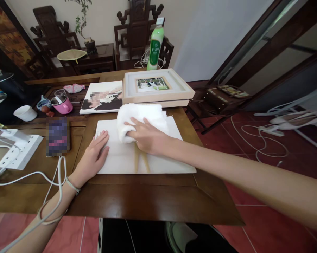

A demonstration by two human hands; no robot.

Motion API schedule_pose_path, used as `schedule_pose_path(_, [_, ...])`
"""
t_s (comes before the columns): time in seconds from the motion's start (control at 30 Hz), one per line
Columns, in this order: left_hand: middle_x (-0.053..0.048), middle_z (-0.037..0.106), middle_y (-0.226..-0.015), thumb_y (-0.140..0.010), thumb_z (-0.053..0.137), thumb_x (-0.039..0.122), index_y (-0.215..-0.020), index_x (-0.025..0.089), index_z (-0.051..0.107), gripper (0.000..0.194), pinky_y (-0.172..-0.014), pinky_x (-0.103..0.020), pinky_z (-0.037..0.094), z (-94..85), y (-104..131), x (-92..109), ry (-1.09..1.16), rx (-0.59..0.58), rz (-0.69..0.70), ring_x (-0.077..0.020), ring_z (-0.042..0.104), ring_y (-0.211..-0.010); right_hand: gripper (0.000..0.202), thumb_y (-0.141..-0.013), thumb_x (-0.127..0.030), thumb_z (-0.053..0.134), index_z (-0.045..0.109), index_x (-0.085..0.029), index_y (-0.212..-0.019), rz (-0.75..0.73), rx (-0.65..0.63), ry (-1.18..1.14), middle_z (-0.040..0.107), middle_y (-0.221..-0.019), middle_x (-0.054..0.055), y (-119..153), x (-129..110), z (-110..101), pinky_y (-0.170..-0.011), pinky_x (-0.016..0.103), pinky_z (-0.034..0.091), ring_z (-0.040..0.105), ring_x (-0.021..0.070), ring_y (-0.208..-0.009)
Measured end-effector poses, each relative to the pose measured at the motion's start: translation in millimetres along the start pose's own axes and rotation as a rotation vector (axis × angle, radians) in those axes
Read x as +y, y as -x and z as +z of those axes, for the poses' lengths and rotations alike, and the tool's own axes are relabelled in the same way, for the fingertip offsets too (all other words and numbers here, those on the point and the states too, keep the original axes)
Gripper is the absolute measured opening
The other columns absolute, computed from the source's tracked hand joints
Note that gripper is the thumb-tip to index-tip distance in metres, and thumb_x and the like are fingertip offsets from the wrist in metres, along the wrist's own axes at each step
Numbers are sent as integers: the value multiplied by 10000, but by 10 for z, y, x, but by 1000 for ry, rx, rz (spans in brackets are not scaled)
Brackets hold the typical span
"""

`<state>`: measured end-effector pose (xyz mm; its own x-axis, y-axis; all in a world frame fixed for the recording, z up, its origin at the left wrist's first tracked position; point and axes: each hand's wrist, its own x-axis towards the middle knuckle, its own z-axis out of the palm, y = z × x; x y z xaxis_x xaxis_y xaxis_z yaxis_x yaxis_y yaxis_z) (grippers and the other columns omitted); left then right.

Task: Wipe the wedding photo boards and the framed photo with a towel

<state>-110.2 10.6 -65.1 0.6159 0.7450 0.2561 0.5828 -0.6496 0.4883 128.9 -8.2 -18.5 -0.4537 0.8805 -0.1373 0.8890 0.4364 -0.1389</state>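
Right grip [145,135] half-closes on a white cloth [147,111]; left grip [95,154] lies flat, empty. Far side: picture frames [181,86].

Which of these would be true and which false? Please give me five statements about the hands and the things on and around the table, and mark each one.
1. The right hand is on the white cloth. True.
2. The left hand is on the white cloth too. False: the left hand rests on the white panel, near its left edge.
3. A green bottle shows behind the framed photo. True.
4. The pink mug is to the right of the framed photo. False: the pink mug is to its left.
5. A white power strip lies toward the left of the table. True.
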Motion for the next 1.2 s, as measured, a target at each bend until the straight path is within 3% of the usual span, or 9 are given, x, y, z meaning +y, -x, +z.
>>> schedule_pose_path(0.17, [-149, 434, -1501, -978, 413, 315, -1405, 148, 482, 464, -1182, -524, 253, -16, 3, 9, -5, -9, -2, -277, 349, -1424, 475, -792, 24, 465, 624, -106, -1220, 3, 50, 107, 290, -1562, 180, 1, -107, 127, -1103, 682, 196, 136, 411, -1447])
schedule_pose_path(0.3, [-148, 430, -1504, -979, 405, 306, -1406, 140, 477, 464, -1181, -529, 255, -18, 3, 15, -19, -8, 0, -269, 347, -1427, 305, -820, -107, 587, 694, -125, -1106, -129, 88, 117, 344, -1526, 211, 276, -330, 236, -1064, 720, 231, 221, 463, -1411])
schedule_pose_path(0.4, [-155, 428, -1504, -979, 396, 297, -1408, 126, 472, 468, -1183, -524, 255, -24, -2, 23, -24, -18, -10, -265, 345, -1429, 186, -862, -169, 568, 731, -138, -947, -258, 180, 88, 422, -1478, 218, 564, -538, 285, -1026, 733, 285, 328, 471, -1365])
schedule_pose_path(0.53, [-156, 418, -1510, -977, 376, 276, -1409, 126, 470, 467, -1187, -513, 255, -43, -4, 32, -18, -29, -1, -260, 342, -1430, 229, -891, -184, 526, 722, -141, -781, -365, 267, 19, 517, -1400, 221, 864, -737, 314, -989, 735, 341, 440, 465, -1293])
schedule_pose_path(0.63, [-149, 410, -1517, -976, 374, 276, -1415, 136, 462, 469, -1186, -516, 255, -45, -1, 29, -24, -36, 3, -260, 334, -1434, 199, -870, -168, 538, 728, -141, -816, -371, 250, -25, 513, -1405, 218, 919, -754, 310, -1002, 722, 345, 423, 456, -1312])
schedule_pose_path(0.73, [-157, 418, -1510, -980, 375, 290, -1407, 119, 471, 470, -1188, -507, 255, -34, 0, 23, -34, -29, -7, -258, 337, -1433, 193, -819, -140, 577, 732, -129, -932, -342, 183, -39, 459, -1451, 214, 817, -641, 286, -1043, 719, 296, 343, 456, -1363])
schedule_pose_path(0.87, [-169, 424, -1503, -979, 391, 310, -1401, 98, 475, 479, -1188, -495, 256, -28, 0, 26, -38, -26, -13, -258, 344, -1430, 334, -762, -49, 571, 713, -124, -1055, -237, 85, 2, 367, -1517, 189, 515, -359, 227, -1088, 684, 250, 245, 420, -1416])
schedule_pose_path(1.0, [-162, 422, -1505, -978, 398, 317, -1401, 116, 477, 475, -1182, -509, 257, -33, 1, 32, -29, -24, -11, -263, 347, -1428, 457, -772, 24, 478, 665, -115, -1165, -83, 93, 27, 355, -1530, 173, 162, -145, 152, -1109, 665, 217, 193, 382, -1441])
schedule_pose_path(1.2, [-140, 445, -1496, -979, 403, 329, -1406, 159, 479, 466, -1178, -518, 263, -25, -3, 27, -1, -7, -26, -264, 358, -1422, 420, -877, -42, 423, 616, -99, -1245, 34, 110, 125, 328, -1537, 208, -93, -270, 112, -1075, 708, 230, 198, 446, -1424])
